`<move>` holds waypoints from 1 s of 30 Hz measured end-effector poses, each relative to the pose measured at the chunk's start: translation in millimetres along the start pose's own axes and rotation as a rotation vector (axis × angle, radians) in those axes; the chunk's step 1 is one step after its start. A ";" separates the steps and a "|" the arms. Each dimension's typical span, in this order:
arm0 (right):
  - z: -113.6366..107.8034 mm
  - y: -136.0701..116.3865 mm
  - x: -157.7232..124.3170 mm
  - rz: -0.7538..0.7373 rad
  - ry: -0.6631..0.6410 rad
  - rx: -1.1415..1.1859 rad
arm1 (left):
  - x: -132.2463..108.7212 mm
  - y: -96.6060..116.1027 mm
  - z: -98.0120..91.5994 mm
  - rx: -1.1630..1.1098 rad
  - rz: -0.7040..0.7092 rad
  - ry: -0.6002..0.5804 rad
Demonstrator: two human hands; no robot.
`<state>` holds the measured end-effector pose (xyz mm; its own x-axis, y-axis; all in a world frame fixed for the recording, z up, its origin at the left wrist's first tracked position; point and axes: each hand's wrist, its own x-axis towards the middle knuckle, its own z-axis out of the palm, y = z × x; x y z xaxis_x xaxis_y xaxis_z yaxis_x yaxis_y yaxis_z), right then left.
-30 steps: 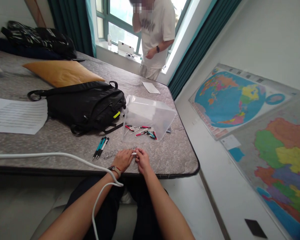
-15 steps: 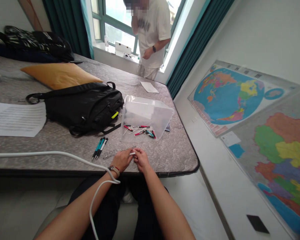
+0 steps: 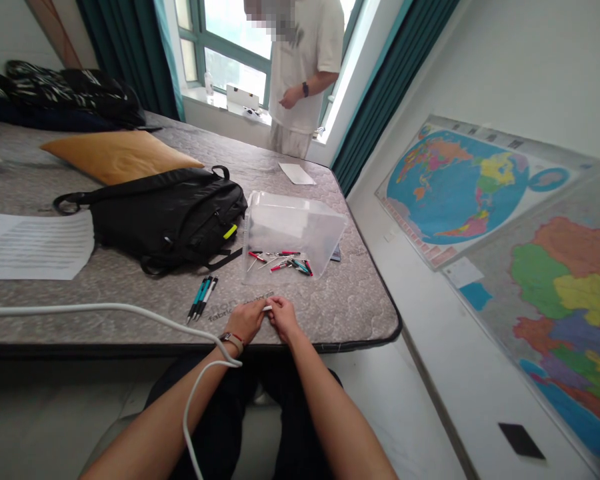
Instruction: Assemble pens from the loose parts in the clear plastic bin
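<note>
Close together at the near edge of the mattress, my left hand and my right hand pinch a short white pen piece between them. Most of that piece is hidden by my fingers. Left of my hands lie several pens, teal and white with black ends, side by side. Beyond my hands a clear plastic box rests on its side, its opening toward me. Loose pen parts in red, teal, black and silver are scattered in it.
A black backpack and a printed sheet lie on the mattress, with a yellow cushion behind. A white cable crosses my left forearm. Another person stands by the window. Maps hang on the right wall.
The view has shifted slightly. My hands keep their pinch on the white piece with almost no movement. The other person has lowered the hand that was raised near the head.
</note>
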<state>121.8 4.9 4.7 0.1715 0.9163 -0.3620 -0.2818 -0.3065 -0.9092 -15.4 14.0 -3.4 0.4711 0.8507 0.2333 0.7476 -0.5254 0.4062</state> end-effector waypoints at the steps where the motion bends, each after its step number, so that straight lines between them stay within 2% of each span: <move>1: -0.2 0.3 1.0 -0.001 -0.007 -0.012 | 0.0 0.0 -0.8 0.003 0.004 -0.003; 6: -8.2 -0.1 4.6 0.014 -0.051 0.095 | 0.1 0.3 -3.1 0.040 0.001 -0.028; 11: -18.3 -3.4 4.5 -0.063 0.182 0.324 | 0.4 0.4 -1.0 0.057 -0.011 -0.056; 15: -14.1 -2.0 6.8 -0.159 0.233 0.527 | 0.8 0.2 0.8 0.032 0.009 -0.072; 22: 1.2 6.7 12.1 -0.214 0.239 0.508 | 1.2 2.1 -1.8 0.048 0.035 -0.077; 30: 3.5 4.3 9.5 -0.214 0.263 0.496 | 0.7 1.9 -2.1 0.042 0.029 -0.098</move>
<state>118.9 13.2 -1.9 0.4831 0.8305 -0.2773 -0.6112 0.0931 -0.7860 -14.7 13.6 -0.6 0.5349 0.8304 0.1561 0.7510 -0.5519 0.3624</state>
